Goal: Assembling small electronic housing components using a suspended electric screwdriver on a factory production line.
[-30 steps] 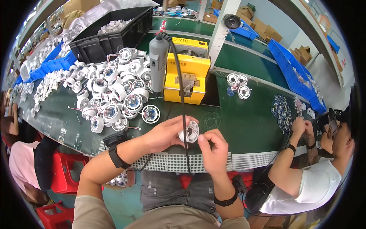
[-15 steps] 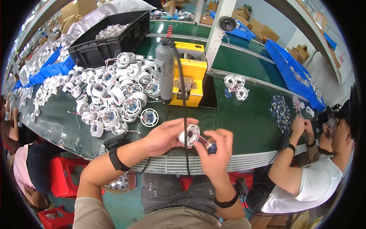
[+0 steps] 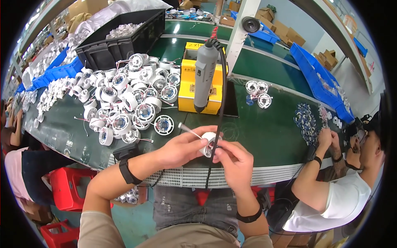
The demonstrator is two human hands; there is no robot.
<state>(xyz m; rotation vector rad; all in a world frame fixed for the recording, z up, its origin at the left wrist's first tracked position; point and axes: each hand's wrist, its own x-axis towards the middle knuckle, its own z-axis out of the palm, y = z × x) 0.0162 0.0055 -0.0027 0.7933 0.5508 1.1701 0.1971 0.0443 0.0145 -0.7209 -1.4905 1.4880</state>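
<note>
My left hand (image 3: 184, 148) is closed round a white round plastic housing (image 3: 208, 142), just above the bench's near edge. A thin wire lead with a white connector (image 3: 182, 126) sticks out of the housing on its left, past my fingers. At the housing's opening my right hand (image 3: 236, 162) pinches a small circuit board, mostly hidden behind the fingertips. A grey electric screwdriver (image 3: 205, 76) hangs beyond my hands, and its black cable (image 3: 222, 95) passes in front of the housing.
A heap of white housings with blue boards (image 3: 130, 103) lies at left, before a black crate (image 3: 124, 41). Behind the screwdriver stands a yellow fixture (image 3: 187, 89). Several housings (image 3: 264, 100) sit right of it. Farther right, a co-worker's hands (image 3: 327, 138) work beside piled boards (image 3: 307, 124).
My right hand has brought the blue circuit board left to the housing's opening. The wire lead now sticks out on the housing's left. The hanging screwdriver has swung right.
</note>
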